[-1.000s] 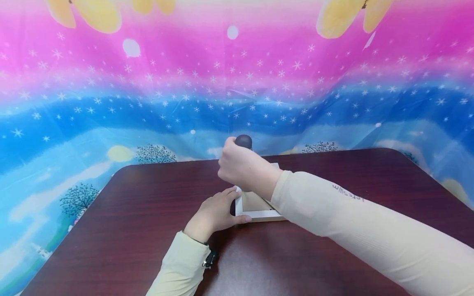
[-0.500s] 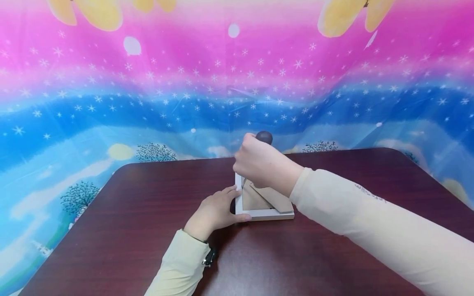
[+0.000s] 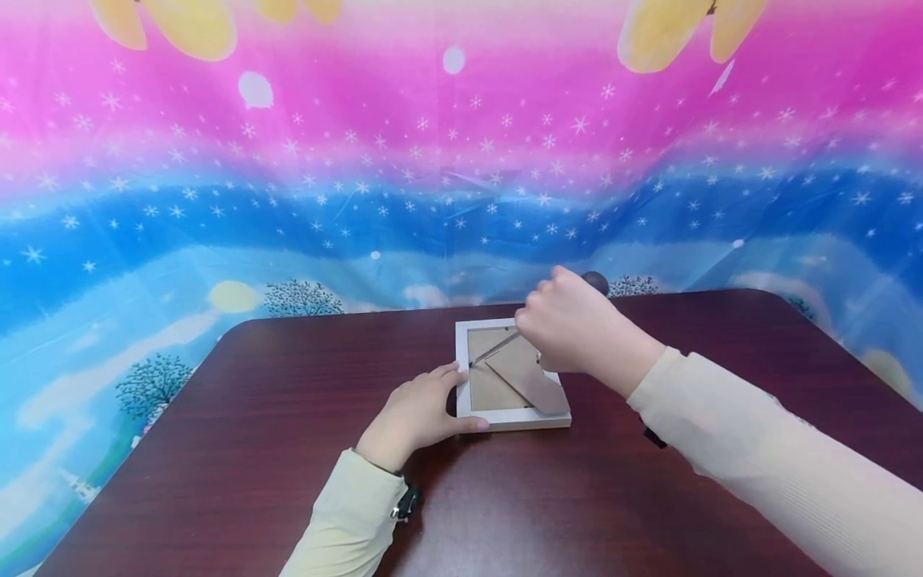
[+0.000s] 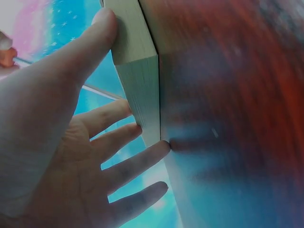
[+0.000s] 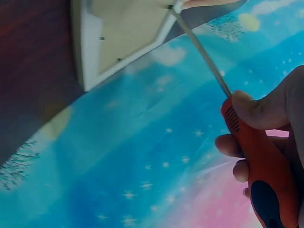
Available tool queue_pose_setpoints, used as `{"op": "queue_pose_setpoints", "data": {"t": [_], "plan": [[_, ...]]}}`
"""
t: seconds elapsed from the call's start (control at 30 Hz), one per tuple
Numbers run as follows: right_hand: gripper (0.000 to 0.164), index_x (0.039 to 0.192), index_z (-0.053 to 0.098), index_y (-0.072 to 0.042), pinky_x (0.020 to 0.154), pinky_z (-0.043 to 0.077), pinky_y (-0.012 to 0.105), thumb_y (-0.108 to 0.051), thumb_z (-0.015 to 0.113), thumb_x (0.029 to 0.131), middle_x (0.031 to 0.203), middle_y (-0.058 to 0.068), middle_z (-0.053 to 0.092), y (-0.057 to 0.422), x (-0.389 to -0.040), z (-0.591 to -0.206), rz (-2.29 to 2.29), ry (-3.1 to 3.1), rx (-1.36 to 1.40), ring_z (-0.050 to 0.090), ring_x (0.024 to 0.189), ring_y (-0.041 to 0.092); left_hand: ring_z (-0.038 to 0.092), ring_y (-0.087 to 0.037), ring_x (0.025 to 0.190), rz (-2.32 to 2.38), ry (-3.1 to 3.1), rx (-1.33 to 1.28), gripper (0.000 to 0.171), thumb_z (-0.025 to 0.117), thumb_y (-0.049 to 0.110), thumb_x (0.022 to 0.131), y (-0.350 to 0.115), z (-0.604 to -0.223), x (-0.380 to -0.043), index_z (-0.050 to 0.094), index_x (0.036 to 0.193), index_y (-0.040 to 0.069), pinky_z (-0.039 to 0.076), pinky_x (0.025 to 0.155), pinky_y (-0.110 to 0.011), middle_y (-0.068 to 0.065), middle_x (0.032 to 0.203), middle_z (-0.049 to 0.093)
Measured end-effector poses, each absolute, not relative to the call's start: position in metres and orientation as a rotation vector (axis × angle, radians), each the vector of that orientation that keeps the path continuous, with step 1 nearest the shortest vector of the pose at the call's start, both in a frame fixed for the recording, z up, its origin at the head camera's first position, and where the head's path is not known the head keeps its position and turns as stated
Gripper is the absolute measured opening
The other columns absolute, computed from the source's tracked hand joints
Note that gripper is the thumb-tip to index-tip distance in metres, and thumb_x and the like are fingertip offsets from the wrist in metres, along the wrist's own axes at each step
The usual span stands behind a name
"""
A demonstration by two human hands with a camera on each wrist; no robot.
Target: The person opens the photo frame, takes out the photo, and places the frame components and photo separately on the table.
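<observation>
A white picture frame (image 3: pixel 513 418) lies back side up on the table, its brown backing board and fold-flat stand (image 3: pixel 530 385) showing. My right hand (image 3: pixel 577 324) grips a screwdriver (image 5: pixel 259 152) by its red and black handle. The slanted metal shaft reaches down leftward, its tip at a small dark tab on the frame's left inner edge. My left hand (image 3: pixel 421 413) rests at the frame's near left corner. Its thumb (image 4: pixel 102 31) lies along the near side, and its straight, spread fingers touch the left side.
The dark red-brown wooden table (image 3: pixel 324 377) spreads around the frame. Behind it hangs a pink and blue cloth (image 3: pixel 404 200) with snowflakes and trees. Small dark tabs (image 5: pixel 119 60) also stand along the frame's other inner edges.
My right hand has moved right, tilting the screwdriver's handle lower to the right and uncovering more of the frame. My left hand and the frame have hardly moved.
</observation>
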State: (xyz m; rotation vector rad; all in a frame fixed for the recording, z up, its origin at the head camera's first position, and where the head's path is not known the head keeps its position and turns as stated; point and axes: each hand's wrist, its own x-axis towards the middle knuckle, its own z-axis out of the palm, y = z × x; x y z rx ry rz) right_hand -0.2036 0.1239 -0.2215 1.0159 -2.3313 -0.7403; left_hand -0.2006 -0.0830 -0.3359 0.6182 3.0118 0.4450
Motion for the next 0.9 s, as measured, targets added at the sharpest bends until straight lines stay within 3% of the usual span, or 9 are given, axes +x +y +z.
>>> {"op": "queue_pose_setpoints", "data": {"t": [0.17, 0.27, 0.43, 0.7, 0.9], "plan": [[0.012, 0.050, 0.048, -0.015, 0.048, 0.042, 0.033, -0.010, 0.056, 0.057, 0.045, 0.000, 0.050, 0.143, -0.205, -0.235, -0.627, -2.349, 0.960, 0.043, 0.044, 0.017, 0.048, -0.030, 0.126, 0.444, 3.015, 0.620, 0.082, 0.063, 0.065, 0.071, -0.083, -0.336, -0.200, 0.051, 0.137, 0.017, 0.046, 0.098, -0.054, -0.007, 0.147, 0.047], [0.010, 0.052, 0.051, -0.014, 0.049, 0.044, 0.033, -0.008, 0.056, 0.058, 0.047, 0.002, 0.053, 0.151, -0.205, -0.242, -0.580, -2.360, 0.936, 0.047, 0.048, 0.019, 0.048, -0.030, 0.126, 0.445, 3.017, 0.624, 0.082, 0.064, 0.065, 0.071, -0.083, -0.336, -0.200, 0.051, 0.136, 0.017, 0.046, 0.097, -0.054, -0.006, 0.147, 0.047], [0.006, 0.059, 0.060, -0.015, 0.051, 0.048, 0.035, -0.009, 0.061, 0.061, 0.055, 0.002, 0.063, 0.162, -0.205, -0.252, -0.485, -2.416, 0.895, 0.056, 0.056, 0.020, 0.047, -0.030, 0.127, 0.438, 3.017, 0.623, 0.083, 0.063, 0.066, 0.071, -0.083, -0.336, -0.200, 0.050, 0.137, 0.017, 0.046, 0.097, -0.055, -0.006, 0.147, 0.046], [0.008, 0.069, 0.068, -0.019, 0.052, 0.048, 0.034, -0.013, 0.067, 0.066, 0.060, -0.003, 0.067, 0.180, -0.205, -0.276, -0.250, -2.487, 0.781, 0.061, 0.057, 0.015, 0.045, -0.030, 0.129, 0.425, 3.010, 0.623, 0.083, 0.062, 0.066, 0.072, -0.083, -0.337, -0.202, 0.049, 0.138, 0.018, 0.044, 0.099, -0.055, -0.007, 0.148, 0.045], [0.011, 0.080, 0.072, -0.020, 0.052, 0.049, 0.037, -0.016, 0.070, 0.070, 0.061, -0.003, 0.067, 0.193, -0.203, -0.297, -0.122, -2.577, 0.701, 0.056, 0.051, 0.015, 0.045, -0.030, 0.129, 0.413, 3.009, 0.624, 0.084, 0.062, 0.066, 0.072, -0.083, -0.337, -0.202, 0.048, 0.139, 0.018, 0.044, 0.100, -0.055, -0.007, 0.148, 0.045]]}}
